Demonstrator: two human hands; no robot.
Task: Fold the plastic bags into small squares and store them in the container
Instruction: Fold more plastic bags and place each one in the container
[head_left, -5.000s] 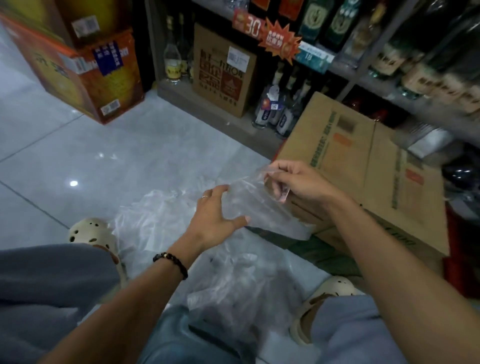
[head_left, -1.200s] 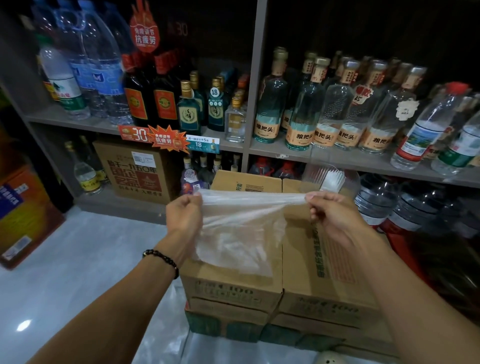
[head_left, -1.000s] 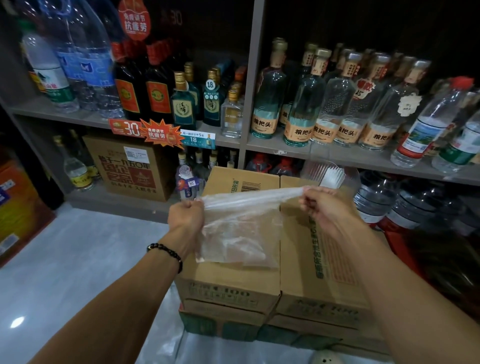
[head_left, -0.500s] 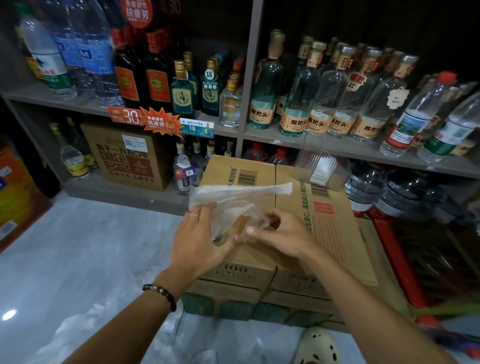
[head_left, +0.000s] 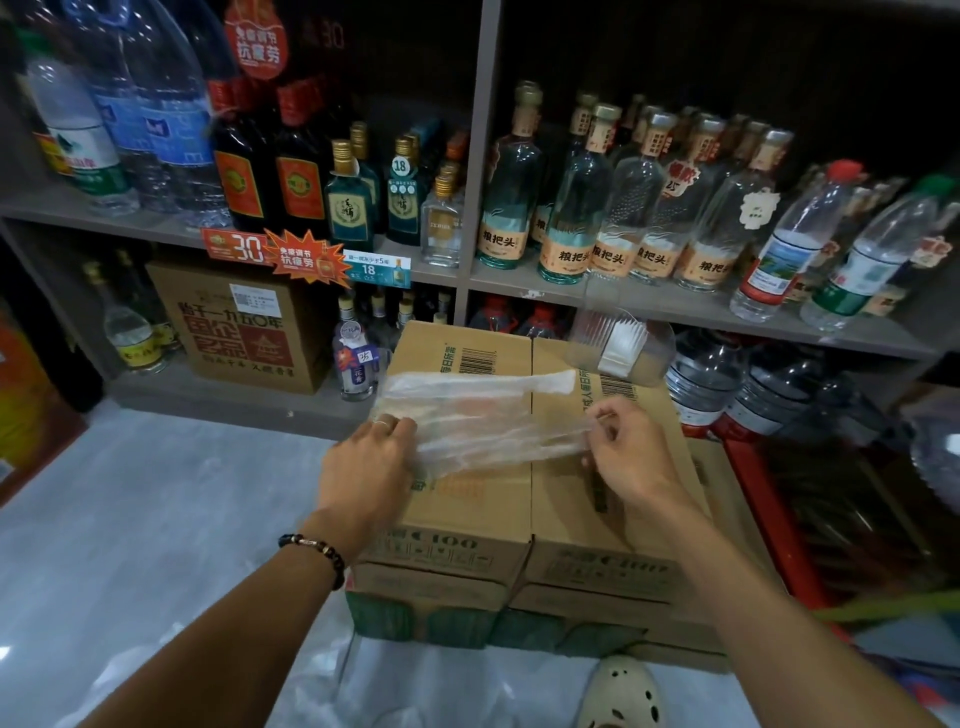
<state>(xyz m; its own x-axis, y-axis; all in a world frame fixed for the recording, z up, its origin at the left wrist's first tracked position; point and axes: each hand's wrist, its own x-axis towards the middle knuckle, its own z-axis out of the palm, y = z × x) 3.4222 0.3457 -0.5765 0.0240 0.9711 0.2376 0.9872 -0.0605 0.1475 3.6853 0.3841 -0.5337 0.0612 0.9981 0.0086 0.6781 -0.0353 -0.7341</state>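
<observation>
A clear plastic bag (head_left: 483, 415) lies stretched into a long flat band across the top of two cardboard boxes (head_left: 467, 514). My left hand (head_left: 366, 467) grips its left end, fingers curled over the film. My right hand (head_left: 628, 452) pinches the right end between thumb and fingertips. A clear plastic container (head_left: 621, 345) with several folded white squares inside sits at the far right corner of the box top, beyond my right hand. More loose clear bags (head_left: 311, 686) lie on the floor below the boxes.
Shelves (head_left: 597, 296) packed with glass and plastic bottles rise right behind the boxes. A brown carton (head_left: 244, 327) stands on the bottom shelf at left. A red rack (head_left: 769, 519) flanks the boxes on the right. My cream clog (head_left: 621, 693) shows at the bottom edge.
The bag was held up in the air between both hands; it has come down onto the box top, and my hands have drawn apart, pulling it into a flat band.
</observation>
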